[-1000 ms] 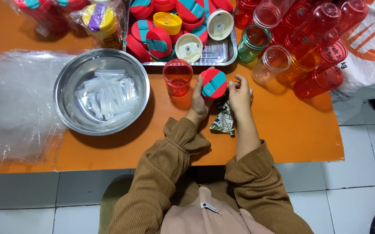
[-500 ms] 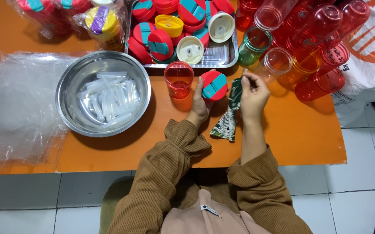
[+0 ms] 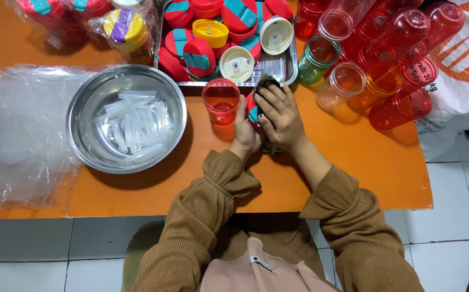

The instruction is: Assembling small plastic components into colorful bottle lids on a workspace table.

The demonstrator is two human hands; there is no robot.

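Observation:
My left hand (image 3: pixel 243 131) grips a red bottle lid with a teal flap (image 3: pixel 253 110) on the orange table, just in front of the steel tray (image 3: pixel 293 64). My right hand (image 3: pixel 281 112) lies over the lid's right side and presses a dark patterned cloth (image 3: pixel 267 84) onto it. Most of the lid is hidden under the two hands. An open red cup (image 3: pixel 221 101) stands upright right beside my left hand.
A steel bowl (image 3: pixel 83 116) with clear plastic sticks sits to the left, beside a heap of clear plastic bags (image 3: pixel 15 135). The tray holds several red, yellow and cream lids. Red, orange and green bottle bodies (image 3: pixel 386 51) lie at the right, by a white sack (image 3: pixel 464 75).
My right hand, which held the cloth up to the right of the lid, has brought it over the lid. My left hand has kept its grip on the lid.

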